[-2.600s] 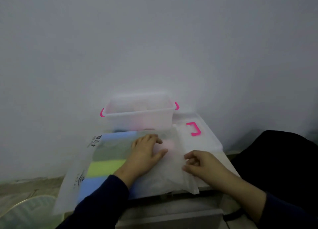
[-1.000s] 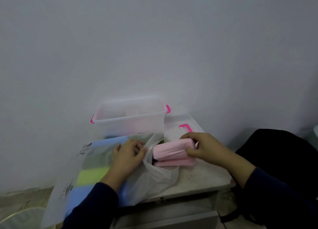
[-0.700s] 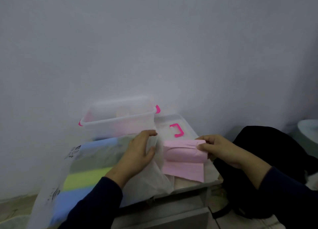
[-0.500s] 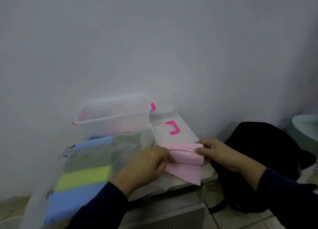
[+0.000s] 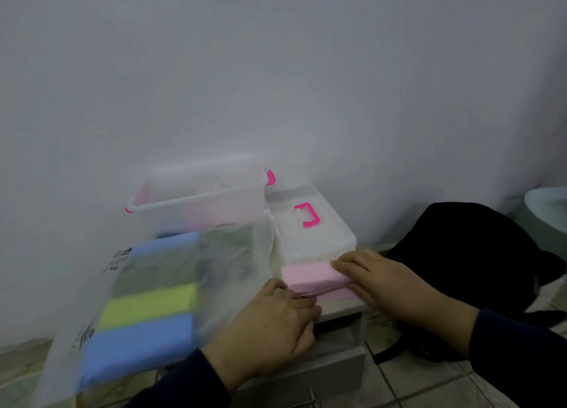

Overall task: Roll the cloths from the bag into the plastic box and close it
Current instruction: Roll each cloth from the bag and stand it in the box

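Right hand fingers curled over the right end of the pink cloth, left hand pinching its near left edge, cloth lying at the front of the surface. Bag of blue and green cloths just left; lid behind the cloth, open plastic box at the wall.

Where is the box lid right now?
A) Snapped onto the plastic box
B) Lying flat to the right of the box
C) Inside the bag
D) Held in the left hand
B: the lid, pink handle up, lies flat beside the open plastic box.
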